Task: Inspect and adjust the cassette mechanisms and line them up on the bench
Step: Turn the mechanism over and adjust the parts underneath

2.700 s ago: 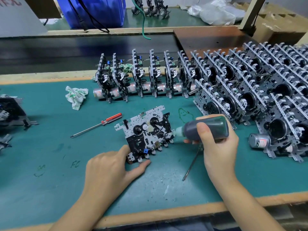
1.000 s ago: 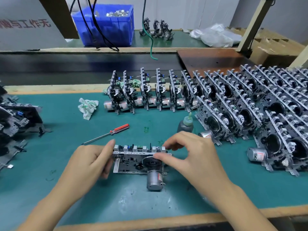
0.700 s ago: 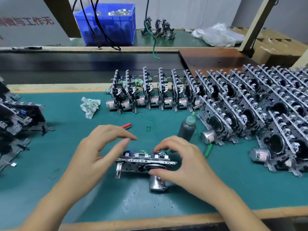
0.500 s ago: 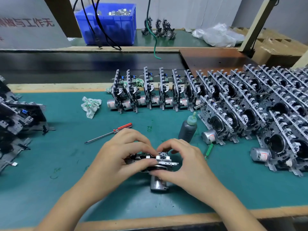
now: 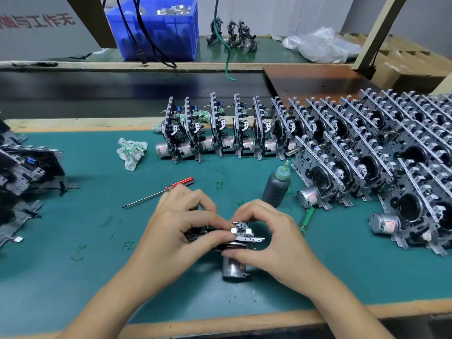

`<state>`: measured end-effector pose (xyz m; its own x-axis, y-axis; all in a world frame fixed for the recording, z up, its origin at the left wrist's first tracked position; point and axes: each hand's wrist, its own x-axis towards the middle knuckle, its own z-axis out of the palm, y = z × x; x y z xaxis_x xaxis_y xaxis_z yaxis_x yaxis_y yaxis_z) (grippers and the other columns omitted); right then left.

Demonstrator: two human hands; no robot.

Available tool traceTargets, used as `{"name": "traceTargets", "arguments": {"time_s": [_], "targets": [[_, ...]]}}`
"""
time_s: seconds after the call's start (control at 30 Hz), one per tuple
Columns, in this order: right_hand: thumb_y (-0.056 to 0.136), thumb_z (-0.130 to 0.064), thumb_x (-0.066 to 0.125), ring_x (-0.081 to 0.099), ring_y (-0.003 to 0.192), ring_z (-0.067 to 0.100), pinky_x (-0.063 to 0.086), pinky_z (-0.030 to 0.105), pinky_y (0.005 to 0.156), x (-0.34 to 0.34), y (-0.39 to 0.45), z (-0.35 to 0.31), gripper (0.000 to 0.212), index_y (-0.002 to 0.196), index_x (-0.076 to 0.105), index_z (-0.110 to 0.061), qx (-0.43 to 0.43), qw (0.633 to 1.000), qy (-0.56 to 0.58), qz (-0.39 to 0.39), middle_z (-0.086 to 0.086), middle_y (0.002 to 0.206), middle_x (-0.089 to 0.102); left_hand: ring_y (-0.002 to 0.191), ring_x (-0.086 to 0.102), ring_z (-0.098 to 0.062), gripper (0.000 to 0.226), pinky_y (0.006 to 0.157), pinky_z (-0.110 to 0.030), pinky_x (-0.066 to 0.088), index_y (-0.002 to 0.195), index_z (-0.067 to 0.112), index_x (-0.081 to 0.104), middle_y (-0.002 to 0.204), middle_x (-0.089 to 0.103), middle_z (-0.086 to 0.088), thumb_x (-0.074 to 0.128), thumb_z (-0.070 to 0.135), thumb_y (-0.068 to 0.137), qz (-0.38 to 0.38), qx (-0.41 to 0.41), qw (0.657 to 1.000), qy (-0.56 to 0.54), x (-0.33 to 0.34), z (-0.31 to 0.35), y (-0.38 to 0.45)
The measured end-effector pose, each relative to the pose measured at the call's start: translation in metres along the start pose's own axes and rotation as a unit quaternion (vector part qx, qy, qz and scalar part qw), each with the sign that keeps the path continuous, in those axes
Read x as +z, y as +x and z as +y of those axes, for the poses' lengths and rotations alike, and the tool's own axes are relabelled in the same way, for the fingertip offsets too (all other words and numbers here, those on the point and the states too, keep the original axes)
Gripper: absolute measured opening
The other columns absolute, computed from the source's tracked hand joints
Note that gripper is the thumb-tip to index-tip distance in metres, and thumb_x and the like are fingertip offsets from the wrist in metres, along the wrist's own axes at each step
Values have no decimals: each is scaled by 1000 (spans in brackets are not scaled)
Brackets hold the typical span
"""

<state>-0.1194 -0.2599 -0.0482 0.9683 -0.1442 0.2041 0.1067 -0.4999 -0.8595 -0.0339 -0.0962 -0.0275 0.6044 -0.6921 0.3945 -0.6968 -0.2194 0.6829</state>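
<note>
Left hand [image 5: 181, 231] and right hand [image 5: 274, 236] both pinch the cassette mechanism [image 5: 241, 237] on the desk [image 5: 73, 241], just left of the dark bottle [image 5: 277, 185]. A right elbow swing could topple that bottle.

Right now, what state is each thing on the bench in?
cassette mechanism: on the mat, gripped by both hands
left hand: fingers curled on the mechanism
right hand: fingers curled on the mechanism
dark bottle: upright, capped, untouched
red-handled screwdriver: lying flat, untouched
row of mechanisms: standing on edge, lined up
crumpled cloth: lying loose
</note>
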Motion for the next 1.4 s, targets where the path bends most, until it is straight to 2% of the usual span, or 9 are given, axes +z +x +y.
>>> {"name": "traceTargets", "arguments": {"time_s": [0.27, 0.53, 0.7, 0.8, 0.9, 1.03, 1.17, 1.3, 1.4], "targets": [[64, -42, 78, 57, 83, 17, 46, 41, 75, -1, 0, 3, 31, 81, 57, -27, 0, 1000, 3, -10, -9, 86, 59, 79, 44, -6, 21, 76, -29, 32, 92, 36, 70, 82, 54, 16, 61, 47, 76, 5, -3, 1000, 1, 2, 0, -1], [65, -47, 75, 57, 89, 10, 46, 34, 79, -2, -1, 1, 31, 84, 57, -32, -8, 999, -46, 2, -16, 88, 58, 78, 44, -6, 19, 74, -27, 33, 87, 34, 71, 82, 54, 17, 60, 46, 77, 3, 2, 1000, -1, 3, -2, -1], [74, -51, 70, 57, 96, 7, 46, 28, 84, -6, -6, 1, 41, 101, 66, -20, -132, 972, -163, 102, -13, 99, 63, 78, 46, -10, 19, 75, -32, 34, 88, 35, 70, 82, 54, 17, 61, 47, 77, 11, -3, 1000, 2, 3, -2, -3], [81, -40, 71, 60, 84, 16, 49, 32, 75, -11, -13, 6, 29, 91, 73, -13, -230, 928, -230, 184, -5, 87, 68, 78, 46, -10, 17, 74, -30, 34, 86, 35, 72, 81, 54, 17, 62, 46, 78, 14, -2, 1000, -3, 3, -2, -3], [84, -30, 70, 57, 80, 18, 50, 35, 68, -16, -15, 11, 19, 81, 76, -13, -277, 897, -287, 192, -5, 77, 69, 78, 46, -9, 20, 74, -27, 34, 95, 37, 68, 82, 53, 17, 62, 47, 78, 15, -2, 1000, -2, 3, -3, -4], [88, -33, 64, 57, 81, 19, 47, 32, 73, -23, -12, 8, 22, 80, 77, -17, -290, 886, -313, 182, -5, 82, 70, 78, 46, -9, 21, 74, -28, 34, 95, 36, 67, 83, 54, 17, 61, 47, 78, 15, 1, 1000, 4, 5, -2, -4], [86, -28, 64, 59, 76, 20, 49, 34, 68, -21, -10, 2, 21, 76, 76, -14, -251, 925, -236, 158, -6, 77, 68, 77, 48, -10, 21, 72, -27, 36, 95, 36, 68, 83, 54, 16, 61, 47, 78, 7, -5, 1000, -10, 2, -3, -3], [79, -36, 66, 62, 74, 7, 49, 19, 71, -25, -4, -6, 15, 84, 72, -23, -100, 991, -66, 60, -11, 76, 65, 74, 50, -8, 19, 68, -24, 40, 88, 32, 74, 79, 54, 16, 62, 44, 80, -25, 8, 999, -20, -3, -4, 3], [71, -36, 76, 64, 66, 7, 53, 20, 63, -19, -1, -7, 12, 73, 71, -26, 2, 998, 49, 37, -9, 70, 66, 71, 53, -6, 17, 76, -30, 44, 84, 30, 76, 76, 57, 10, 70, 43, 77, -75, -7, 997, -34, -13, -7, 15]]}}
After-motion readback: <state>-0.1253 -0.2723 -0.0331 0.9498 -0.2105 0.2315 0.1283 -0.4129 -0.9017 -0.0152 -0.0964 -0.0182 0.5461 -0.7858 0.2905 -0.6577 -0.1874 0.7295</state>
